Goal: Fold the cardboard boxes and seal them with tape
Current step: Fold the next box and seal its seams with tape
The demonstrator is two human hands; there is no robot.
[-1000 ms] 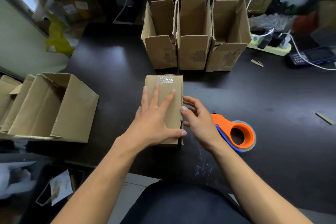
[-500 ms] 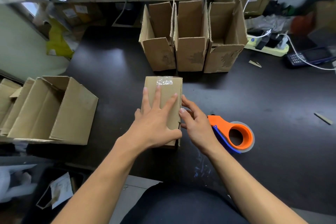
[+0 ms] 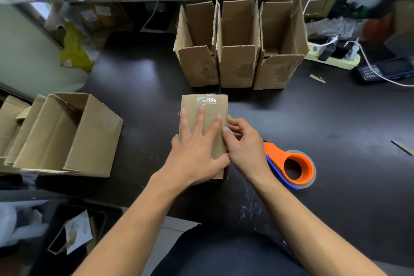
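Note:
A small closed cardboard box lies on the dark table in front of me, with a strip of clear tape at its far end. My left hand presses flat on the box top with straight, spread fingers. My right hand is at the box's right edge, its fingers curled against the side. An orange tape dispenser with a blue blade guard lies on the table just right of my right hand.
Three open upright boxes stand in a row behind the closed box. A larger open box lies on its side at the left. A power strip, a phone and white cables sit at the far right.
Both hands slid slightly away from me along the box. The view shifted a little.

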